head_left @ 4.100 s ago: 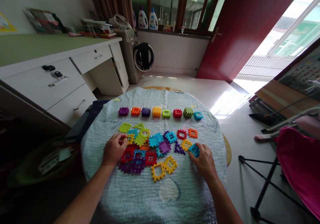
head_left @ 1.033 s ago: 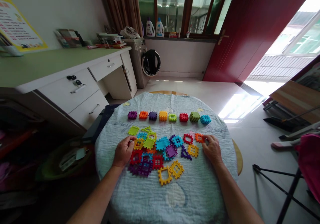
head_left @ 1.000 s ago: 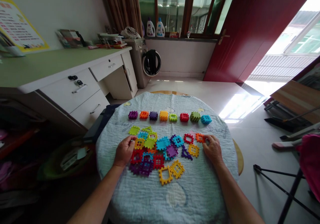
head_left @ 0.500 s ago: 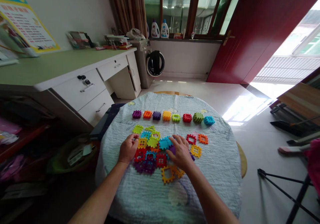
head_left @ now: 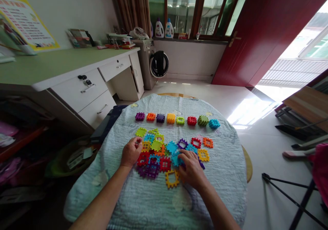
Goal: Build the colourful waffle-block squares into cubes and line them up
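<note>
Centrally, blue tiles [head_left: 176,159] lie overlapped on the tabletop [head_left: 153,202], under the right hand [head_left: 193,169]; the left hand [head_left: 131,152] is beside a yellow tile [head_left: 146,146]. I cannot tell either grip's state. Dragging could snag teeth, scattering neighbours.

1. Daylight pours past the red door [head_left: 238,35], leaving blown-out glare on the tiled floor [head_left: 252,113].
2. Deep shadow swallows the lower left corner.
3. Soft, dim light covers the tablecloth [head_left: 143,199].
4. Wide-angle distortion stretches the edges.
</note>
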Motion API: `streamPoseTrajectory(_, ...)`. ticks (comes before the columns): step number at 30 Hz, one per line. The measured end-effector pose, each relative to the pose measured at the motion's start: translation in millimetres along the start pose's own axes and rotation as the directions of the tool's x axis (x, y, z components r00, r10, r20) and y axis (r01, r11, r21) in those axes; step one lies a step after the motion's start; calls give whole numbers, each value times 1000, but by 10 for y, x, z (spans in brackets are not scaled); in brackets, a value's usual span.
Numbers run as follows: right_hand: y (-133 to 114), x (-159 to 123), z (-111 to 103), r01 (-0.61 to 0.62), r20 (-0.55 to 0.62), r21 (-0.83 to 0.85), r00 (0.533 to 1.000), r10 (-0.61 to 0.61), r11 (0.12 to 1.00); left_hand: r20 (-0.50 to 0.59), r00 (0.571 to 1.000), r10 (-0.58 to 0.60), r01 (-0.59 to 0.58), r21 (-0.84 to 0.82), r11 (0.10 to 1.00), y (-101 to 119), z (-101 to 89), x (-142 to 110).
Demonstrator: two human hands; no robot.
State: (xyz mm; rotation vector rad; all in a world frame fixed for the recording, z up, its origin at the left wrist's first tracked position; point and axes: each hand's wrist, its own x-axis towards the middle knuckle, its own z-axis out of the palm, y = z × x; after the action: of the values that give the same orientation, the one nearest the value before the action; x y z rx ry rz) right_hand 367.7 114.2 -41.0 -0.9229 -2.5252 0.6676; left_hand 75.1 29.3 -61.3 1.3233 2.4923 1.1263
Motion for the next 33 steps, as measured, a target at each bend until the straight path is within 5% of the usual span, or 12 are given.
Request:
streamPoseTrajectory(7,198,-167,-139,-59,-75,87,995,65,994,-2,1000,-7,7,21,1000,-10,12,1)
streamPoseTrajectory(14,290,-218,-259,-211,-205,318,937,285,924,7,1000,-11,11,23,1000,-44,17,8)
streamPoseTrajectory(20,496,-335,-269,-378,-101,449,879,466,809,5,1000,-14,14,22,1000,-30,8,3)
streamPoseTrajectory(23,504,-361,-289,-396,-103,323,888,448,859,9,1000,-15,15,11,1000,-23,6,2)
streamPoseTrajectory(28,444,-379,-326,-329,-274,12,907,319,944,8,1000,-9,9,5,1000,-3,-7,2)
streamPoseTrajectory(33,433,-421,-277,-310,-154,-71,943,297,948,8,1000,-10,10,3,1000,22,-20,3)
